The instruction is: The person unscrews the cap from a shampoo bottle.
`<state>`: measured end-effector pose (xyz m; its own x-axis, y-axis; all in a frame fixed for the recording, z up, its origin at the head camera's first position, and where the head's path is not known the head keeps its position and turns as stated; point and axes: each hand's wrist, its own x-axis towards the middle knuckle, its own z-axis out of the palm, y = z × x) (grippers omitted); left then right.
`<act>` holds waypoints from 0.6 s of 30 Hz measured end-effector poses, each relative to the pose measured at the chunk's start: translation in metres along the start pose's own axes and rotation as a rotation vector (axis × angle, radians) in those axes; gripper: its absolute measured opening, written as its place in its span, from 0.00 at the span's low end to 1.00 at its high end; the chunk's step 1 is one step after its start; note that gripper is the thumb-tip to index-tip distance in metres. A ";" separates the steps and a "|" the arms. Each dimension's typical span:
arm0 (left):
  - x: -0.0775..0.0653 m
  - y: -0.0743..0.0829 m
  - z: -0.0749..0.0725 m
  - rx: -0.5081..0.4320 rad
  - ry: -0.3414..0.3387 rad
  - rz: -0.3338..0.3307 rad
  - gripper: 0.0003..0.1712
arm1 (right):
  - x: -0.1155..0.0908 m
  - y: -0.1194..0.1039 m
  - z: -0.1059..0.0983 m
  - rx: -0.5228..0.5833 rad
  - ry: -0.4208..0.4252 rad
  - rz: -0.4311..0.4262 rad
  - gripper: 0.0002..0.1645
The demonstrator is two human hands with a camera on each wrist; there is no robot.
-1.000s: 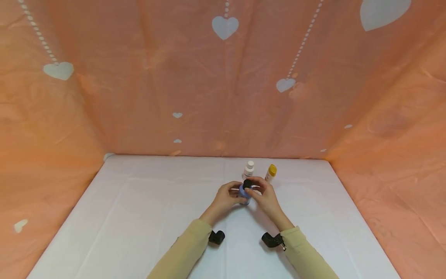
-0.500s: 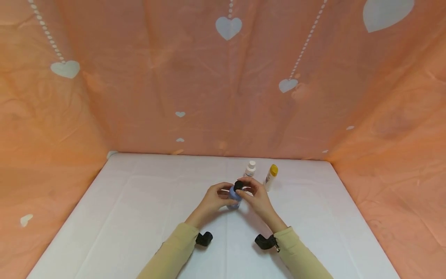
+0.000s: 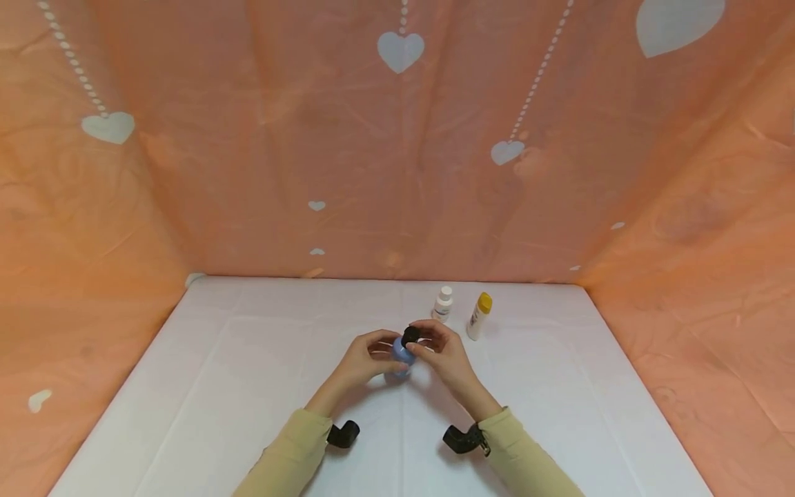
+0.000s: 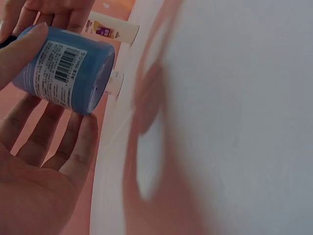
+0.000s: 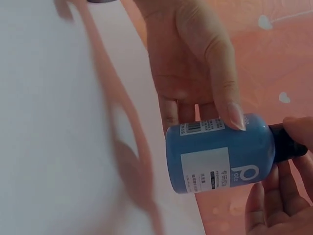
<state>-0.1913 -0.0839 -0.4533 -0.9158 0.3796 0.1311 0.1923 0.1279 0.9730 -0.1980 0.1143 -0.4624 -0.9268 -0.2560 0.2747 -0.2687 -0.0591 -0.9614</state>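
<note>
A small blue bottle (image 3: 402, 352) with a black cap (image 3: 410, 335) is held above the white table, its base apart from the surface in both wrist views. My left hand (image 3: 358, 361) grips the bottle's body, thumb on one side and fingers on the other. At the top, my right hand (image 3: 448, 357) pinches the black cap between thumb and fingers. White labels with print and a barcode show on the blue bottle (image 5: 215, 159) in the right wrist view. Part of the cap is hidden by the right thumb and fingers.
Behind the hands stand a white bottle (image 3: 443, 305) with a white cap and, to its right, a white bottle with a yellow cap (image 3: 484, 302). Orange cloth with pale hearts (image 3: 400, 52) closes off the table (image 3: 261, 345) at the back and sides.
Both hands have carried the blue bottle left and slightly nearer the person. Their grip on its body and cap looks the same. The two standing bottles have become less covered by the right hand.
</note>
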 end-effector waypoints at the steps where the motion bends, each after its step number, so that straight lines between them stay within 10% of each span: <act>1: -0.001 0.001 -0.001 0.004 -0.003 0.004 0.28 | 0.000 0.003 0.001 0.019 0.002 0.004 0.22; 18: -0.012 0.007 -0.005 -0.015 0.031 0.027 0.30 | 0.001 -0.001 0.016 0.151 0.038 0.078 0.24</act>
<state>-0.1806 -0.0921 -0.4468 -0.9210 0.3538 0.1627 0.2117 0.1042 0.9718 -0.1941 0.0989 -0.4617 -0.9534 -0.2289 0.1966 -0.1556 -0.1851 -0.9703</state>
